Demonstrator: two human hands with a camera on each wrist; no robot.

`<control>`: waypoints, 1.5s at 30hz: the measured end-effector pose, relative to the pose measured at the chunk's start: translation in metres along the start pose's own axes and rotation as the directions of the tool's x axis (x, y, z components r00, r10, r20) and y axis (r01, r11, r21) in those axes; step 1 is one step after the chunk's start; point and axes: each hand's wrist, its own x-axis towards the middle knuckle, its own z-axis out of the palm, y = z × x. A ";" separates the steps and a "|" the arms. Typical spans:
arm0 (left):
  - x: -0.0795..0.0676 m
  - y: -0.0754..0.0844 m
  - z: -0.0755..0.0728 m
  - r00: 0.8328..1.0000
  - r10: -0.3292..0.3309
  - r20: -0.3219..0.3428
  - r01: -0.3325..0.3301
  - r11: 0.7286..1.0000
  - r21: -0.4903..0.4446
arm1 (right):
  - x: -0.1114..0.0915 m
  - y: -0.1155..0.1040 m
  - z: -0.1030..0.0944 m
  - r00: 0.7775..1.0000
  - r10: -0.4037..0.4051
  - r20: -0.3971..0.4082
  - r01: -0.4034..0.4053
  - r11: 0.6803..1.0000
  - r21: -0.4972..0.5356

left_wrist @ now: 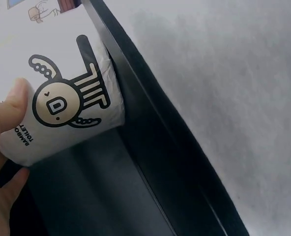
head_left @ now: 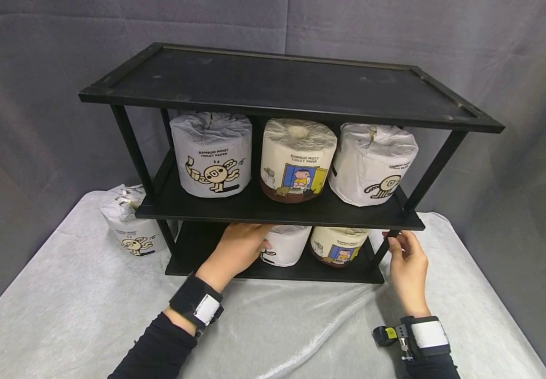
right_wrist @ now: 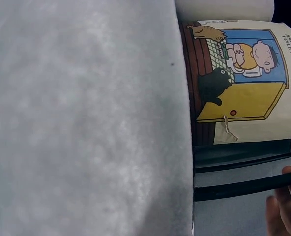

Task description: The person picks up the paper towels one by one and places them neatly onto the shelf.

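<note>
A white wrapped toilet paper roll with a cartoon figure stands on the lower shelf of a black rack. My left hand reaches under the middle shelf and holds this roll from its left side. In the left wrist view the thumb lies across the printed front of the roll; the other fingers are mostly hidden. To its right stands a cream toilet paper roll with a blue and yellow picture. My right hand grips the rack's lower right front post, thumb and fingers on either side.
On the middle shelf stand a white roll, a cream roll and another white roll. One more white roll leans on the cloth-covered table left of the rack. A grey curtain hangs behind.
</note>
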 end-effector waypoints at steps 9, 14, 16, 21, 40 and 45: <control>0.011 0.019 0.000 0.992 -0.075 0.103 0.066 0.994 0.091 | 0.001 0.000 0.001 1.000 -0.013 -0.011 0.012 1.000 -0.009; 0.015 0.031 0.002 0.987 -0.128 0.100 0.119 0.989 0.087 | 0.002 -0.001 0.001 1.000 -0.012 -0.013 0.012 1.000 -0.012; 0.016 0.035 0.004 0.987 -0.138 0.077 0.130 0.986 0.100 | 0.001 -0.001 0.001 1.000 -0.011 -0.011 0.011 1.000 -0.012; 0.022 0.043 0.012 0.987 -0.156 0.050 0.146 0.977 0.154 | 0.002 0.000 0.001 1.000 -0.008 -0.017 0.008 1.000 -0.009; 0.025 0.047 0.015 0.983 -0.170 0.071 0.155 0.972 0.174 | 0.000 0.001 0.003 1.000 0.003 -0.010 -0.003 1.000 0.000; 0.019 0.046 0.011 0.981 -0.164 0.105 0.150 0.980 0.132 | 0.000 0.001 0.002 1.000 0.012 -0.011 -0.012 1.000 0.005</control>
